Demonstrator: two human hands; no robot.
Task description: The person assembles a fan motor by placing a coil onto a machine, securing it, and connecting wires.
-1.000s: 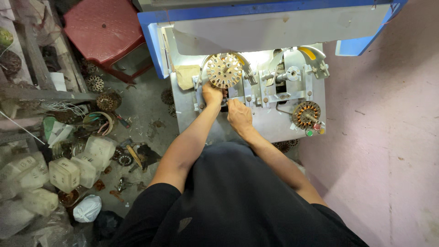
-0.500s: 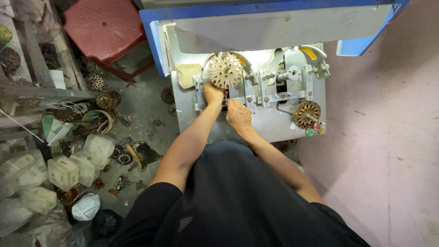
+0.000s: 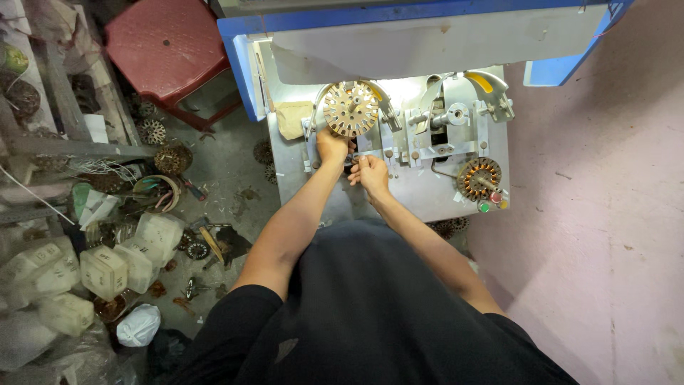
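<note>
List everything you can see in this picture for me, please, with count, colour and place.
Toothed round core: one, tan and silver, mounted on the machine above the hands.
Wound core: one, copper, machine's right side.
Machine plate: one, grey, centre.
Blue frame: one, top.
Cloth pad: one, tan, left of the toothed core.
Stool: one, red, upper left.
Plastic containers: several, whitish, floor left.
Left hand: below the toothed core.
Right hand: beside it, on the plate.
</note>
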